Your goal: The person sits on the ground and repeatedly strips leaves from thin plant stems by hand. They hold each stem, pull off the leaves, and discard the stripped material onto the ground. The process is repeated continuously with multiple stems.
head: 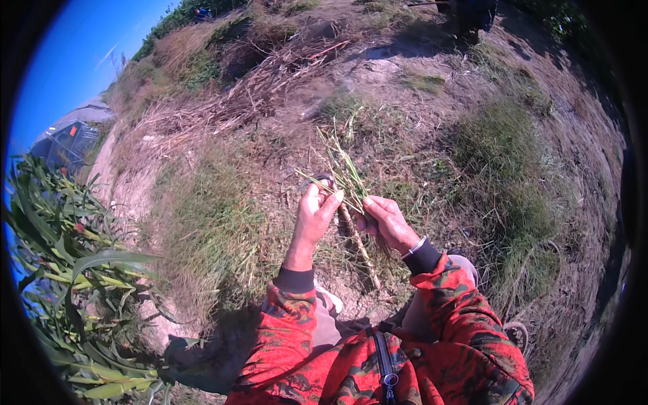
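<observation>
My left hand (315,215) pinches green grass stalks (349,172) between thumb and fingers, in front of my body. Close on the other side, my right hand (387,220) grips the lower part of the same bunch, and its roots or dry ends hang below that palm. A light wooden stick (360,250) slants from between the hands down toward the ground. Beside my left fingertips shows a small dark piece (324,178); whether it joins the stick is hidden by the fingers.
Maize plants (91,268) crowd the left side. Grass clumps (506,202) grow at right, and a pile of dry stalks (243,106) lies ahead. Another person (471,20) stands in shade at the top. A covered structure (71,134) is far left.
</observation>
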`<state>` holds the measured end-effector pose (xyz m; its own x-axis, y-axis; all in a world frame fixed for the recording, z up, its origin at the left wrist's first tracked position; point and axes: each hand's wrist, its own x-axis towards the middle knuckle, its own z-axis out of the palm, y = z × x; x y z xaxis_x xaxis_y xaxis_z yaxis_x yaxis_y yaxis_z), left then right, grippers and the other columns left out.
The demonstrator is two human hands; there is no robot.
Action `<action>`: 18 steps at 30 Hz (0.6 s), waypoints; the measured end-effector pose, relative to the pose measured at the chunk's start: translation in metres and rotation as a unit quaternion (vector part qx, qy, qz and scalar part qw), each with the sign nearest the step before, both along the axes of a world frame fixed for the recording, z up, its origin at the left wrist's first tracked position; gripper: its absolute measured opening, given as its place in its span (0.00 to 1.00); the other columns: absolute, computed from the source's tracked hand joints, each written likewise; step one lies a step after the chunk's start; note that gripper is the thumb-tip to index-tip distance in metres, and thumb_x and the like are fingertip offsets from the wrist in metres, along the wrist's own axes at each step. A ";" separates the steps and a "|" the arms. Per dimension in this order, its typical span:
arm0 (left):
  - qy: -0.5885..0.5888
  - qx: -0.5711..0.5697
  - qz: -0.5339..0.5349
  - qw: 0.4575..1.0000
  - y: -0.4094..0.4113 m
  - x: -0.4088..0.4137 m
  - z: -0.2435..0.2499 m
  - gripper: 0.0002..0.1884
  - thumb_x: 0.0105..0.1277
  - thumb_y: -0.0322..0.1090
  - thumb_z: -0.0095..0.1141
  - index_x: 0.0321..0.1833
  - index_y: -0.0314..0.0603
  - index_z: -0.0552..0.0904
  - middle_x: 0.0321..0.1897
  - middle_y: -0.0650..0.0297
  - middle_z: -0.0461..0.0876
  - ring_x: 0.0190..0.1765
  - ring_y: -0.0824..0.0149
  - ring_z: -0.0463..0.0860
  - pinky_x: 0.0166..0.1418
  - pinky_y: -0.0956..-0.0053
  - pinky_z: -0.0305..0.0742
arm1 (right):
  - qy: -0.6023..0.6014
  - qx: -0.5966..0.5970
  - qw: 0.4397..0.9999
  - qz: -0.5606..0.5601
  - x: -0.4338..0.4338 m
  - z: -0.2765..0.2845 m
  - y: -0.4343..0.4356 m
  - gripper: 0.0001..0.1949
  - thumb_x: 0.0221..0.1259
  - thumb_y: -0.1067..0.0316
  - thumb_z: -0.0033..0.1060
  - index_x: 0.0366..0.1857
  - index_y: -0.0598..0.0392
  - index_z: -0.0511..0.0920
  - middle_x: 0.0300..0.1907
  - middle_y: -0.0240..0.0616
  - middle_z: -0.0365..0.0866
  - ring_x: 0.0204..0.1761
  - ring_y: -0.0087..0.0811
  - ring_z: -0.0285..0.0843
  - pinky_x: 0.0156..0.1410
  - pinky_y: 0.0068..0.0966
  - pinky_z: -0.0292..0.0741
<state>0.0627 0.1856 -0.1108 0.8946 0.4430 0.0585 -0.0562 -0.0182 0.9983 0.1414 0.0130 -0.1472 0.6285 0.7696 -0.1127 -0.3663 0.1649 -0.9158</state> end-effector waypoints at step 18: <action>0.000 0.489 0.019 0.872 -0.021 -0.003 -0.005 0.15 0.60 0.33 0.66 0.50 0.44 0.83 0.42 0.58 0.79 0.42 0.53 0.84 0.42 0.61 0.78 | -0.261 -0.141 0.955 0.021 0.003 0.004 -0.003 0.21 0.80 0.52 0.43 0.31 0.59 0.75 0.22 0.33 0.79 0.27 0.24 0.75 0.34 0.27 0.72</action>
<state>0.0600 0.1650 -0.1157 0.8806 0.2094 0.4252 -0.0379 -0.8632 0.5035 0.1448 0.0098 -0.1430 0.6250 0.7807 0.0019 0.1518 -0.1191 -0.9812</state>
